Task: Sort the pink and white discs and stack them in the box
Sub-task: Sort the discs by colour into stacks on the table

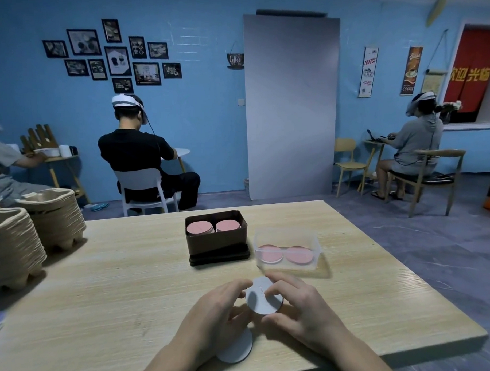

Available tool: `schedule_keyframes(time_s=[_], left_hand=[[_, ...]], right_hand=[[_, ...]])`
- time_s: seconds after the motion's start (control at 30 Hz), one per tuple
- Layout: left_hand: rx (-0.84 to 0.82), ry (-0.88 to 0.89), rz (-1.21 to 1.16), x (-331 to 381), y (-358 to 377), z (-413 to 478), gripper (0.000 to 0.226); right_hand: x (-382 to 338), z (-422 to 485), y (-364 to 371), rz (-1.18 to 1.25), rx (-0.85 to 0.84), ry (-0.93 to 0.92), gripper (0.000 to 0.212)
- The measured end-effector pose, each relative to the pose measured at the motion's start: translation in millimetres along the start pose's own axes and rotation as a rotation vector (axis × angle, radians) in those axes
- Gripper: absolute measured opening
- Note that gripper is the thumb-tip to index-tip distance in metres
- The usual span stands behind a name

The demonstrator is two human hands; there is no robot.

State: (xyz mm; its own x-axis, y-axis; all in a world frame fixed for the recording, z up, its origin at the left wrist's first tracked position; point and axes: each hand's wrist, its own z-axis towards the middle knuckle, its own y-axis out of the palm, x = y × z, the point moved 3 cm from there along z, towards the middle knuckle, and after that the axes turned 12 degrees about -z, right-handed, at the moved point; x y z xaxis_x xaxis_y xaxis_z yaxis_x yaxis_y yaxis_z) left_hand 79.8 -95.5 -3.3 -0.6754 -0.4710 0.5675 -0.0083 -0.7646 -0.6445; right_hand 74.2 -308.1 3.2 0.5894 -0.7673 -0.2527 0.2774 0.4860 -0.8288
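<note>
1. A round white flat disc (263, 295) is held above the near part of the pale wood-grain table (116, 273), pinched at its edges between the left hand (215, 311) and the right hand (301, 308); both grips are narrow, closed on the disc's rim.
2. A second white disc (238, 349) is seen lying flat on the table, partly hidden under the left wrist.
3. Two stacks of pink round discs (199, 228) are stored in the dark brown rectangular tin (215, 242), which stands on its black lid at mid-table.
4. Just to its right, the clear plastic rectangular box (287, 250) holds two low piles topped in pink; the left one appears to have white beneath.
5. The step in hand is judged to be separating or checking the held disc before placing it.
6. It is best done if the disc is kept level, transferred to one hand, and lowered squarely onto a matching pile so edges are aligned.
7. Which container is meant for white cannot be told.
</note>
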Motion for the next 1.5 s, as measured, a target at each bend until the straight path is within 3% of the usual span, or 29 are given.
schedule_keyframes(time_s=[0.3,0.53,0.87,1.13,1.3,1.5], left_hand=[[-0.039,-0.041,-0.047,-0.2,-1.9,3.6,0.039],[-0.053,-0.096,0.037,0.7,-4.8,17.4,0.049],[-0.139,-0.107,0.219,-0.8,12.3,38.7,0.073],[-0.044,-0.143,0.072,-8.1,10.6,31.5,0.062],[-0.062,-0.174,0.115,-10.0,13.1,33.5,0.077],[-0.053,-0.205,0.073,-11.2,12.4,32.1,0.073]], right_hand=[[0.4,4.9,2.9,-0.001,-0.035,-0.020,0.038],[14.1,7.3,-21.6,-0.075,0.019,-0.028,0.034],[35.3,-5.6,-17.2,-0.037,0.144,0.148,0.034],[31.8,-4.0,-17.9,-0.098,0.098,0.151,0.031],[36.6,-6.1,-15.2,-0.087,0.102,0.189,0.033],[34.9,-6.1,-14.2,-0.126,0.064,0.197,0.034]])
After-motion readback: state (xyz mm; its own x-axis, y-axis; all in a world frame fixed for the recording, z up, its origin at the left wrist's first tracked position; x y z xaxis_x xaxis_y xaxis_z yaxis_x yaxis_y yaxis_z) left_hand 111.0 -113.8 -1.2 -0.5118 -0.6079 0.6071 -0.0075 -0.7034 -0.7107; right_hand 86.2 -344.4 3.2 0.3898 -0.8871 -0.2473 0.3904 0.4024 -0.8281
